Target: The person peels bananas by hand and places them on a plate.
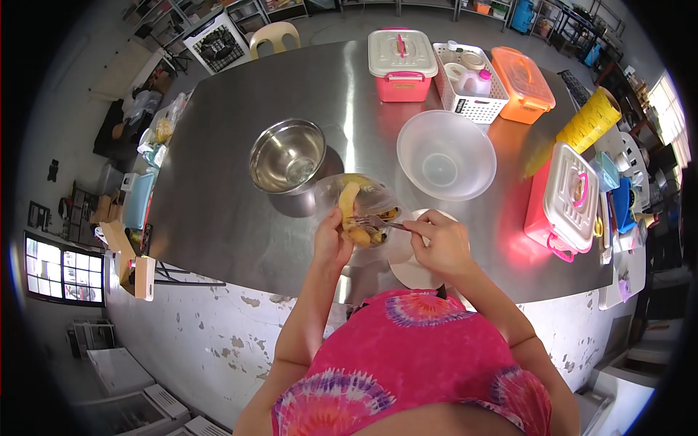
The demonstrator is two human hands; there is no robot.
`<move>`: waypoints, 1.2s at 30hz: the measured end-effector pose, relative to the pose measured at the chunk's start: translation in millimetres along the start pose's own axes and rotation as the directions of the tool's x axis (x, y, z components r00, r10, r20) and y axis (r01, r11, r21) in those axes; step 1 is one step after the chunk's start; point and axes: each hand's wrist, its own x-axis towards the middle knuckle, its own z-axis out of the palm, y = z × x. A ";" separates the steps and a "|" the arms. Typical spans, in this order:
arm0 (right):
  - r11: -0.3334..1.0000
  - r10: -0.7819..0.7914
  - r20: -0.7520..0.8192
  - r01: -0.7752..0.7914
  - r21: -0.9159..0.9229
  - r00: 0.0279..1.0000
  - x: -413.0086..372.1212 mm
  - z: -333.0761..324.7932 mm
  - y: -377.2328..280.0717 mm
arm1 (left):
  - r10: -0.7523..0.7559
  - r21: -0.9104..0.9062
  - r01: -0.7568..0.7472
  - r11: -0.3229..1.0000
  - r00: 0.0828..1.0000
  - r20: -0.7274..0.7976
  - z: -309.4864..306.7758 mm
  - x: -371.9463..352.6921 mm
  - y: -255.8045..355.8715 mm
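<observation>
Near the table's front edge, my left hand point(333, 238) is closed around a yellow banana point(348, 200), which points up and away from me. My right hand point(440, 243) grips a fork point(390, 224) by its handle, the tines reaching left to the banana's lower part. Behind and below them lies a clear plastic container or bag point(376, 195) with yellow and dark-spotted banana pieces or peels in it. A round white plate point(411, 267) sits partly hidden under my right hand and forearm.
On the steel table point(218, 189) stand a steel bowl point(288, 156) and a translucent plastic bowl point(446, 156). Farther back are a pink lidded box point(402, 65), a white basket point(486, 105) and an orange box point(522, 83). Another pink box point(563, 200) and a yellow roll point(590, 120) stand right.
</observation>
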 end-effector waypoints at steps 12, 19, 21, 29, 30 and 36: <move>0.999 -0.052 -0.083 0.052 -0.004 0.995 0.0 -1.7 3.5 | -0.078 -0.060 0.084 0.995 0.992 0.095 -5.6 3.4 2.7; 0.960 -0.274 -0.094 0.265 -0.094 0.957 -4.7 7.4 12.7 | -0.094 -0.068 0.095 0.993 0.995 0.018 -6.1 6.1 4.5; 0.952 -0.301 -0.120 0.291 -0.092 0.946 -5.4 12.6 14.8 | -0.082 -0.067 0.083 0.994 0.996 0.028 -3.6 2.8 4.9; 0.945 -0.325 -0.193 0.325 -0.035 0.926 -4.6 23.9 12.8 | -0.071 -0.058 0.071 0.996 0.997 0.007 -8.2 1.2 9.3; 0.945 -0.326 -0.193 0.326 -0.035 0.925 -6.3 27.8 12.9 | -0.048 -0.084 0.047 0.995 0.999 -0.013 -8.3 1.2 9.9; 0.977 -0.213 -0.174 0.210 -0.033 0.961 -15.4 37.3 4.7 | 0.038 -0.079 -0.045 0.996 0.995 -0.091 -6.6 -3.7 13.9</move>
